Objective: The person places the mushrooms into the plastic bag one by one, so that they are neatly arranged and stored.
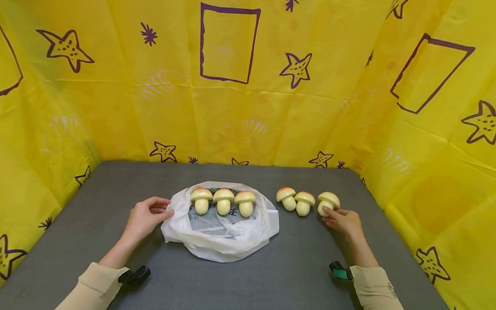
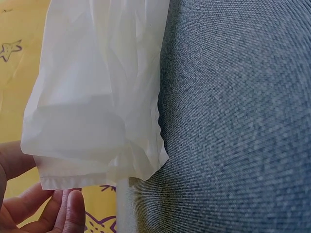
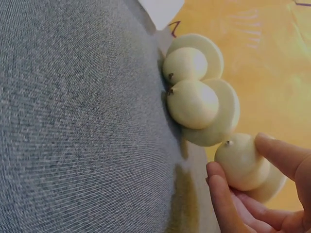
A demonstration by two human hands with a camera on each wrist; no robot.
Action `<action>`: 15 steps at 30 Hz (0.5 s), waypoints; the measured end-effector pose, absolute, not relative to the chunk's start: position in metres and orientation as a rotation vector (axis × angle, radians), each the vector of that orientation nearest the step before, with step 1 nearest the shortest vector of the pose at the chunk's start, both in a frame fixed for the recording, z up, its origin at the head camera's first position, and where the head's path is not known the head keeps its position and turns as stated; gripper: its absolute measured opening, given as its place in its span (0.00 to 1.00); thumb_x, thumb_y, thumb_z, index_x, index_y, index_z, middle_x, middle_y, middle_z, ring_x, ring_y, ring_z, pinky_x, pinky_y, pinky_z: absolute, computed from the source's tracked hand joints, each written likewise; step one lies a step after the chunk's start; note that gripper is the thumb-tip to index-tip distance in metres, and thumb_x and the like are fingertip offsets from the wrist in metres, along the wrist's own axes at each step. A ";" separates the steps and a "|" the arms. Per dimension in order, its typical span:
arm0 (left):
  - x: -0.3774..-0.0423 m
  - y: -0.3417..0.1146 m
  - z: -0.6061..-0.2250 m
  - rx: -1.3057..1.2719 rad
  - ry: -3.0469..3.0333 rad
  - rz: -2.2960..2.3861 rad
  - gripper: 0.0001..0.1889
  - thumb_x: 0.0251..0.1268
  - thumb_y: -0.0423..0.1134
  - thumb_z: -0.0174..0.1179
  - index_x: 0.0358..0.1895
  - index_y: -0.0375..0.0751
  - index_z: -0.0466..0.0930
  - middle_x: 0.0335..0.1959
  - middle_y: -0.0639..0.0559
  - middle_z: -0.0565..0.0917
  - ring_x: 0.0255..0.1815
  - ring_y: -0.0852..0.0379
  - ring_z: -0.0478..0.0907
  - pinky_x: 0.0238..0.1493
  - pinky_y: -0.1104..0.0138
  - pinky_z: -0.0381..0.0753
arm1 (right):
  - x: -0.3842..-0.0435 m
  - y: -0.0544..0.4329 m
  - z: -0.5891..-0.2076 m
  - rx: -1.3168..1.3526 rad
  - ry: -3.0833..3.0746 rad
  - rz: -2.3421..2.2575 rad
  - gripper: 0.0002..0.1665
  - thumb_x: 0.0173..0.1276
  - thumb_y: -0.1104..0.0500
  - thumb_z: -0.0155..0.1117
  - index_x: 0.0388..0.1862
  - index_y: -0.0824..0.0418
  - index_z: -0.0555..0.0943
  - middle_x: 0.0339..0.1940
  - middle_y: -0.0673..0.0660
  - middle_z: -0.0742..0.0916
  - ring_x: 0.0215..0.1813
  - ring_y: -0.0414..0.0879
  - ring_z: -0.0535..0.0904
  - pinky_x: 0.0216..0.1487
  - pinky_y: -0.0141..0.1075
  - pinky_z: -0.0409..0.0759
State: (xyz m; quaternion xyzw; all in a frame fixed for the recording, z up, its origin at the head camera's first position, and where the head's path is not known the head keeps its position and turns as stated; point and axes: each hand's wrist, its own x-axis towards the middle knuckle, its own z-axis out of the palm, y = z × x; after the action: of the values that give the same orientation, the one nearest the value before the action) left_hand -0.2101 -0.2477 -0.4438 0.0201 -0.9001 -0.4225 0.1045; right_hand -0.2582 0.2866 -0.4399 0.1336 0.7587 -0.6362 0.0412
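The right hand (image 1: 347,222) grips one mushroom (image 1: 328,198) by its near-facing stem, right of two loose mushrooms (image 1: 304,199). The left hand (image 1: 146,216), pinching or not I cannot tell, perhaps steadies the bag (image 1: 221,251) around three mushrooms (image 1: 223,195).

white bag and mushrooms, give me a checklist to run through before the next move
1. Mouth of the white bag open: ok, three mushrooms show in a row inside it.
2. Left hand at the bag's edge: ok, fingers touch its left side.
3. Right hand on the held mushroom: ok, its stem is pinched between thumb and fingers.
4. Straight low path to the bag: not ok, two loose mushrooms sit between.
5. Underside of the bag undamaged: cannot tell, it is hidden.
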 end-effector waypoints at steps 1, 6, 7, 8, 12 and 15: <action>-0.210 -0.248 -0.444 0.059 -2.654 -1.246 0.19 0.54 0.42 0.69 0.48 0.38 0.81 0.41 0.42 0.85 0.40 0.50 0.83 0.36 0.77 0.76 | -0.258 0.286 -0.439 0.405 2.327 -1.942 0.40 0.63 0.52 0.66 0.59 0.83 0.67 0.24 0.50 0.88 0.31 0.39 0.86 0.38 0.32 0.83; -0.210 -0.248 -0.444 0.065 -2.655 -1.251 0.19 0.54 0.42 0.69 0.48 0.38 0.81 0.41 0.41 0.85 0.40 0.49 0.83 0.35 0.77 0.77 | -0.257 0.285 -0.436 0.376 2.352 -1.903 0.41 0.63 0.50 0.66 0.60 0.82 0.67 0.26 0.51 0.88 0.33 0.40 0.87 0.41 0.33 0.83; -0.210 -0.248 -0.444 0.066 -2.656 -1.250 0.19 0.54 0.42 0.69 0.48 0.38 0.81 0.41 0.41 0.85 0.40 0.49 0.83 0.35 0.77 0.77 | -0.257 0.285 -0.435 0.370 2.361 -1.894 0.41 0.63 0.50 0.66 0.60 0.82 0.68 0.26 0.51 0.88 0.33 0.40 0.87 0.41 0.34 0.83; -0.210 -0.248 -0.444 0.065 -2.657 -1.250 0.19 0.54 0.42 0.69 0.48 0.38 0.81 0.41 0.41 0.85 0.40 0.49 0.83 0.35 0.77 0.77 | -0.256 0.284 -0.434 0.362 2.370 -1.884 0.41 0.62 0.49 0.66 0.59 0.81 0.68 0.26 0.51 0.89 0.33 0.40 0.87 0.42 0.34 0.83; -0.210 -0.247 -0.443 0.063 -2.654 -1.250 0.19 0.54 0.42 0.69 0.48 0.37 0.81 0.41 0.41 0.85 0.40 0.50 0.83 0.35 0.77 0.76 | -0.253 0.279 -0.428 0.331 2.407 -1.852 0.40 0.62 0.48 0.67 0.58 0.81 0.70 0.27 0.53 0.89 0.34 0.41 0.87 0.42 0.36 0.83; -0.210 -0.246 -0.442 0.064 -2.647 -1.253 0.19 0.54 0.42 0.69 0.48 0.37 0.81 0.41 0.40 0.85 0.39 0.50 0.83 0.35 0.77 0.76 | -0.251 0.276 -0.424 0.300 2.429 -1.827 0.40 0.62 0.48 0.67 0.57 0.81 0.70 0.29 0.56 0.89 0.35 0.42 0.87 0.43 0.37 0.82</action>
State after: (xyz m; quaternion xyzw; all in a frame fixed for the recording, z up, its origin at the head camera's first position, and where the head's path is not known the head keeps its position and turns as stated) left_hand -0.2103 -0.2464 -0.4417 0.0217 -0.8986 -0.4253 0.1059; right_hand -0.2514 0.2760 -0.4237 0.0980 0.7946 -0.5976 0.0437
